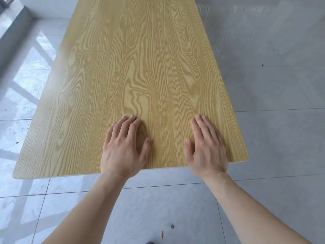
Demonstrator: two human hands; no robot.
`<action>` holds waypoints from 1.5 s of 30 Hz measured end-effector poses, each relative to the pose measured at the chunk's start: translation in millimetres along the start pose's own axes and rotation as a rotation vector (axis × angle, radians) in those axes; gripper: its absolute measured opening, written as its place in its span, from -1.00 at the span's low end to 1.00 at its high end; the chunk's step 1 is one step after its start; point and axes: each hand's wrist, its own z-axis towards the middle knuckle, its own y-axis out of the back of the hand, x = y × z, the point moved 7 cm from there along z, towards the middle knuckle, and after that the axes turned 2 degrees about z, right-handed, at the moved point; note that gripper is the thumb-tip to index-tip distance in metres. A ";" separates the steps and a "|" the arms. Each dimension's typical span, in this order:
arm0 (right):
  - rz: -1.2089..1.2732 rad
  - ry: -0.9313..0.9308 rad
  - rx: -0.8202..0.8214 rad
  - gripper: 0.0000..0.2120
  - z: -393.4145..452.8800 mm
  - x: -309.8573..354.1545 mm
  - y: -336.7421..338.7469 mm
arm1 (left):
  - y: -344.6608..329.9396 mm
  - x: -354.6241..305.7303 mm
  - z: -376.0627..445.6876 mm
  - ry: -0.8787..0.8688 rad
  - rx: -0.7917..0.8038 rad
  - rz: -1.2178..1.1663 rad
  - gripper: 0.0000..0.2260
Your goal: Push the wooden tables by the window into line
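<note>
A long wooden table (pixel 137 67) with pale yellow grain runs away from me, its near short edge just below my palms. My left hand (pixel 123 147) lies flat on the top near the middle of that edge, fingers slightly spread. My right hand (pixel 205 147) lies flat too, close to the near right corner, its heel at the edge. Neither hand holds anything. The table's legs are hidden under the top.
Grey glossy floor tiles (pixel 272 120) surround the table. Window light and frame shadows fall on the floor at the left (pixel 22 81). A white wall base (pixel 49 7) stands at the far left. A small yellow scrap (pixel 162 234) and a dark spot (pixel 172 226) lie on the floor near me.
</note>
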 end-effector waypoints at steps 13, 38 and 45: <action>-0.053 -0.036 0.224 -0.40 -4.3 3.6 -5.0 | -7.8 2.5 -6.7 -0.024 0.121 0.088 -0.40; -0.019 -0.211 0.994 -0.48 55.0 -147.1 200.2 | 70.0 -245.3 85.7 -0.013 0.785 0.156 -0.50; -0.003 -0.231 0.887 -0.47 111.8 -257.8 268.2 | 71.8 -368.3 151.6 -0.037 0.746 0.106 -0.54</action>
